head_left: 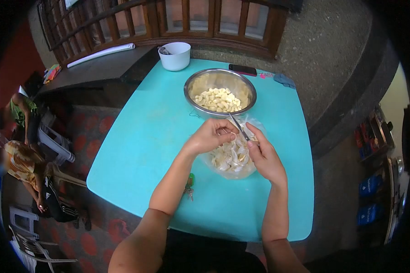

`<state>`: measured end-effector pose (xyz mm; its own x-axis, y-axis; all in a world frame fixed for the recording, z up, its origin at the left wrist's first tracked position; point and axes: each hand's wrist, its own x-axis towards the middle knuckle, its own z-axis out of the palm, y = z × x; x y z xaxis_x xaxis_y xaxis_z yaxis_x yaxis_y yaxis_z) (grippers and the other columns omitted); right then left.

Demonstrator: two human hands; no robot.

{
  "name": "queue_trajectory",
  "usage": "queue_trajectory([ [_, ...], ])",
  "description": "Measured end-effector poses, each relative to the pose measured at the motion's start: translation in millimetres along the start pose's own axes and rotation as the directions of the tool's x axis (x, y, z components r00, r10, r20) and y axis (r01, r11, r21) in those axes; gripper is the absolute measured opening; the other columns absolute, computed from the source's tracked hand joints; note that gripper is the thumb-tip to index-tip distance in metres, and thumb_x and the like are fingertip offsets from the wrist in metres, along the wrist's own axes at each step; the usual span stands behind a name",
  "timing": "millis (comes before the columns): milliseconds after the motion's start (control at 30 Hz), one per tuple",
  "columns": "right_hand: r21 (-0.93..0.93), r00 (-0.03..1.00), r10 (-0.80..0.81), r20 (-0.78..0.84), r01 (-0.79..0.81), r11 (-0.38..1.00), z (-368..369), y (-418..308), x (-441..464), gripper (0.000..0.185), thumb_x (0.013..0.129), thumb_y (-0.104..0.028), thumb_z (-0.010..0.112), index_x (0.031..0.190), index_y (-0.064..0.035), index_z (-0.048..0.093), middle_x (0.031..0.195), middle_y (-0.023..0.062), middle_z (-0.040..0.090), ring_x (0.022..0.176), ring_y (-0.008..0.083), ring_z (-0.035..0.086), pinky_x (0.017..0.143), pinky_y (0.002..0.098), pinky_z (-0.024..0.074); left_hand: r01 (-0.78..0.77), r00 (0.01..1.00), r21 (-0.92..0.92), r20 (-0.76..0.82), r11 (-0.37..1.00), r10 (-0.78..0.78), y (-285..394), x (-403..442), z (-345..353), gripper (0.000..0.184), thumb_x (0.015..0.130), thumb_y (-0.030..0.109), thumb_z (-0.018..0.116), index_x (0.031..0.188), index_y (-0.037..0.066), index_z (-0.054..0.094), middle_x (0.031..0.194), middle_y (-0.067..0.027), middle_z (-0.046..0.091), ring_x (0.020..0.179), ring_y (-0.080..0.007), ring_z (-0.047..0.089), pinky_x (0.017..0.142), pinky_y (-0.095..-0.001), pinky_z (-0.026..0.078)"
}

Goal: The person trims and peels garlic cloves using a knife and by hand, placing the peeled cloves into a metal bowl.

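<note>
My right hand (pixel 268 158) grips a small knife (pixel 238 125), its blade pointing up and left toward the bowl. Close beside the blade, my left hand (pixel 212 135) is closed in a pinch; whatever lies between its fingertips is too small to make out. Below both hands sits a clear plastic bag (pixel 234 169) with pale, papery peelings that look like garlic skins. Just beyond the hands stands a steel bowl (pixel 245 86), partly filled with pale peeled cloves (pixel 217 100) that look like garlic.
On the turquoise table (pixel 136 136) are a white tub (pixel 175 59), a dark phone (pixel 242 69), a bluish cloth (pixel 284 80) and keys (pixel 189 193) with a green tag. Two people (pixel 23 161) sit at the left near plastic chairs (pixel 54 139). Shelves (pixel 389 195) stand at right.
</note>
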<state>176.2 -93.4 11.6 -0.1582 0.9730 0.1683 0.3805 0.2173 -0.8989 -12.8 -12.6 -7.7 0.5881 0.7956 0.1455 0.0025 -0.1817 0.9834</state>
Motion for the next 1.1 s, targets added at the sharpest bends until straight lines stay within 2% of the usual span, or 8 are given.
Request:
queue_trajectory([
  [100, 0.054, 0.999, -0.046, -0.029, 0.047, 0.997, 4, 5, 3, 0.041, 0.095, -0.016, 0.045, 0.134, -0.0073, 0.039, 0.07, 0.0019, 0.051, 0.061, 0.0103, 0.042, 0.057, 0.0275, 0.0384, -0.088, 0.99, -0.164, -0.12, 0.983, 0.069, -8, 4, 7, 0.015, 0.083, 0.003, 0.061, 0.097, 0.0, 0.056, 0.085, -0.0029, 0.059, 0.074, -0.0069, 0.056, 0.061, -0.0194, 0.046],
  [200, 0.101, 1.0, 0.017, 0.006, -0.018, 0.995, 5, -4, 1, 0.04, 0.095, -0.014, 0.045, 0.134, -0.0091, 0.04, 0.072, 0.0007, 0.051, 0.061, 0.0086, 0.042, 0.057, 0.0253, 0.0377, -0.147, 0.98, -0.139, -0.156, 0.979, 0.125, -11, 9, 8, 0.024, 0.08, -0.001, 0.061, 0.103, 0.001, 0.053, 0.094, -0.0047, 0.056, 0.078, -0.0093, 0.061, 0.064, -0.0219, 0.049],
  [300, 0.115, 0.999, 0.038, 0.025, -0.04, 0.992, 6, -2, 0, 0.039, 0.095, -0.014, 0.045, 0.134, -0.0106, 0.041, 0.072, 0.0005, 0.05, 0.061, 0.0076, 0.041, 0.056, 0.0241, 0.037, -0.154, 0.976, -0.22, -0.188, 0.963, 0.113, -7, 8, 10, 0.021, 0.077, -0.005, 0.063, 0.096, 0.0, 0.054, 0.09, -0.0056, 0.058, 0.078, -0.0098, 0.062, 0.065, -0.0238, 0.052],
  [400, 0.129, 1.0, 0.018, 0.017, -0.02, 0.991, 8, -6, -1, 0.039, 0.094, -0.014, 0.045, 0.133, -0.0111, 0.041, 0.072, 0.0006, 0.05, 0.061, 0.0076, 0.041, 0.056, 0.0245, 0.0371, -0.138, 0.962, -0.123, -0.252, 0.983, 0.104, -8, 10, 11, 0.018, 0.076, -0.005, 0.065, 0.09, 0.0, 0.055, 0.087, -0.0056, 0.061, 0.077, -0.0098, 0.062, 0.066, -0.0245, 0.053],
  [700, 0.12, 0.999, -0.032, -0.044, 0.038, 0.992, 11, -3, 1, 0.038, 0.094, -0.013, 0.046, 0.132, -0.0107, 0.043, 0.075, 0.0013, 0.052, 0.063, 0.0078, 0.044, 0.06, 0.024, 0.0396, -0.295, 0.908, -0.176, -0.357, 0.939, 0.218, -4, 8, 20, 0.012, 0.074, -0.005, 0.068, 0.08, -0.001, 0.058, 0.079, -0.0046, 0.063, 0.072, -0.0086, 0.061, 0.066, -0.0225, 0.051],
  [900, 0.142, 0.99, -0.106, -0.09, 0.118, 0.983, 15, -2, 3, 0.034, 0.095, -0.014, 0.045, 0.128, -0.0097, 0.046, 0.07, -0.001, 0.049, 0.06, 0.0061, 0.042, 0.056, 0.0225, 0.0377, -0.401, 0.828, 0.082, -0.393, 0.912, 0.4, 5, 4, 24, 0.009, 0.072, -0.005, 0.069, 0.075, -0.002, 0.061, 0.079, -0.0059, 0.063, 0.077, -0.0102, 0.062, 0.066, -0.0222, 0.053],
  [1000, 0.313, 0.999, 0.027, -0.046, -0.011, 0.95, 13, 0, 4, 0.032, 0.096, -0.015, 0.044, 0.128, -0.0109, 0.047, 0.063, -0.0043, 0.044, 0.055, 0.0035, 0.037, 0.05, 0.0197, 0.0327, -0.405, 0.799, 0.214, -0.389, 0.889, 0.458, 11, 0, 32, 0.009, 0.071, -0.004, 0.07, 0.077, -0.002, 0.062, 0.081, -0.0069, 0.064, 0.078, -0.0115, 0.062, 0.067, -0.0228, 0.053],
  [1100, 0.439, 0.996, 0.081, 0.04, -0.09, 0.894, 8, -11, 1, 0.032, 0.097, -0.017, 0.044, 0.129, -0.012, 0.045, 0.059, -0.0068, 0.038, 0.052, 0.0019, 0.033, 0.046, 0.0178, 0.0281, -0.363, 0.834, 0.186, -0.372, 0.913, 0.407, 15, 0, 31, 0.011, 0.07, -0.005, 0.07, 0.078, -0.001, 0.063, 0.086, -0.0055, 0.061, 0.081, -0.0104, 0.06, 0.072, -0.0231, 0.052],
])
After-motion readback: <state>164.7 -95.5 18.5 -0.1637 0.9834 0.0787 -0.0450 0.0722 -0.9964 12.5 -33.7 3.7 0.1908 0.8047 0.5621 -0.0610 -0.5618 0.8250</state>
